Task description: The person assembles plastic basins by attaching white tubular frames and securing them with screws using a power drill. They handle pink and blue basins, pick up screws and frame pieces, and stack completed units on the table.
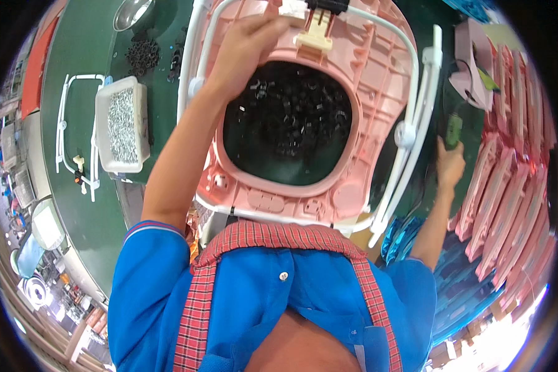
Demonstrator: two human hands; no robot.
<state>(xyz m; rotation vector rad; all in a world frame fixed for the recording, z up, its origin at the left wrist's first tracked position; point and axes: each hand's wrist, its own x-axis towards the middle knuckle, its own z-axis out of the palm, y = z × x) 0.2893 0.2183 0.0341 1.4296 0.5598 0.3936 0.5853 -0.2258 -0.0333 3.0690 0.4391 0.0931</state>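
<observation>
In front of me lies a pink plastic seat frame with a large rounded opening and white tubes around it. My left hand reaches over its far edge, fingers drawn together beside a white plastic piece; what they grip is not clear. Just right of the fingertips is a cream bracket with a black part above it. Off to the right, my right hand is closed round the handle of a green power screwdriver, apart from the frame.
Left on the green table are a white bin of small metal parts, a bent white tube frame, a metal bowl and black parts. Stacked pink panels and a pink moulded piece stand right.
</observation>
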